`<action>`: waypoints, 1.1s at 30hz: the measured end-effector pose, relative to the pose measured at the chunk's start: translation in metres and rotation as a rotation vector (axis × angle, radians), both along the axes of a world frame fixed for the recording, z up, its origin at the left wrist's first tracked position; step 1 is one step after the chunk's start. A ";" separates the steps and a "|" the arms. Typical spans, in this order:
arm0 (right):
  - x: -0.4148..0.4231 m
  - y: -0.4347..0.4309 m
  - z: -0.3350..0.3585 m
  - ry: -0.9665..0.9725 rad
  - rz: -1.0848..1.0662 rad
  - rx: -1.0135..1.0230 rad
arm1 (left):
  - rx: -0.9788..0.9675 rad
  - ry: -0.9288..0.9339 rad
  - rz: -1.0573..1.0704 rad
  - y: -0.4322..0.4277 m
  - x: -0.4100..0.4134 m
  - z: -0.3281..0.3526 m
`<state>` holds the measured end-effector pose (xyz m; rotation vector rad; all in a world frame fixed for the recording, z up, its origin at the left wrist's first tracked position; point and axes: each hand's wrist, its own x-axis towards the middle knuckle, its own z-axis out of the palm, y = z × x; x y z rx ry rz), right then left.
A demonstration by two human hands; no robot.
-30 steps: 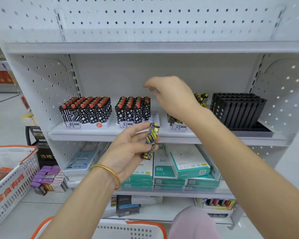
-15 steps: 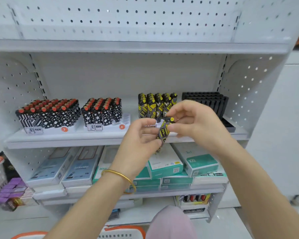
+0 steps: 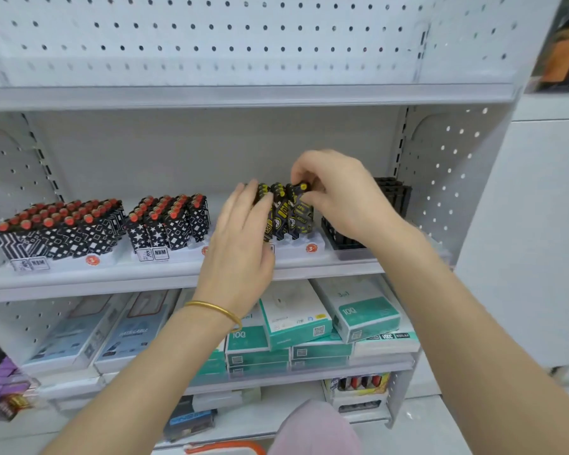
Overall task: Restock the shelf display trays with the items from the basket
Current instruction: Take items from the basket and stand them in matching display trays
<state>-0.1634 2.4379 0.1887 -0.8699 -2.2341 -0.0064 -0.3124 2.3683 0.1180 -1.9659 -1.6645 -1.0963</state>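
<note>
one lighter point(image 3: 300, 207) pinched by right hand point(image 3: 340, 195); left hand point(image 3: 237, 239) flat, hiding tray point(image 3: 296, 250) front.

Teal-and-white boxes point(image 3: 296, 320) stacked low at right; grey-blue flat packs point(image 3: 69, 336) leaning beside them on the left. Purple packets point(image 3: 0, 379) at the far left edge. White pegboard panel point(image 3: 211, 37) overhead.

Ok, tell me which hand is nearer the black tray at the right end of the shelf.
Right. The right hand is just left of the black tray, pinching a yellow-and-black lighter. The left hand lies farther left, beyond those lighters.
</note>
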 end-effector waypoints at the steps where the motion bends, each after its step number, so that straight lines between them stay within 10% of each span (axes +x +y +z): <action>1: -0.003 -0.001 -0.003 0.025 0.031 0.003 | -0.005 -0.026 0.001 0.000 -0.002 -0.002; 33: -0.019 0.006 0.001 -0.071 0.062 -0.102 | -0.107 -0.125 -0.016 -0.010 -0.006 -0.007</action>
